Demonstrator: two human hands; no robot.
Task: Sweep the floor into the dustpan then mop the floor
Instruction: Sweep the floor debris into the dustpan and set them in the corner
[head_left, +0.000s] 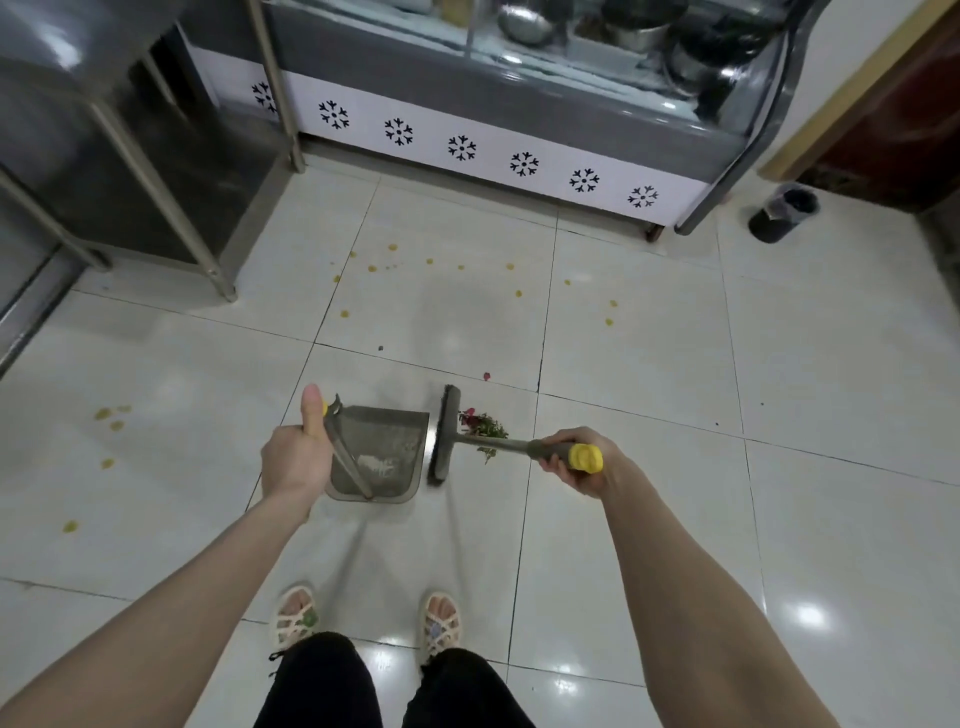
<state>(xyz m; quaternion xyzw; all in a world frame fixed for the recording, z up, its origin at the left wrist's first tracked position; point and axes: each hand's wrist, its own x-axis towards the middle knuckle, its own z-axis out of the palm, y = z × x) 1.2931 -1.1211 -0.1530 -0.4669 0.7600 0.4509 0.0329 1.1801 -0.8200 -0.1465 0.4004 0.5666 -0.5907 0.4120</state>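
Grey dustpan rests on the floor, its handle gripped by the left hand; the right hand grips the broom, whose brush stands between dustpan and leaves.

Left arm: my bare forearm reaches forward from the lower left.
Left hand: my fingers curl round the dustpan handle, thumb pointing straight up.
Right arm: bare, stretched forward from the lower right.
Right hand: my fist wraps the broom handle at its top end.
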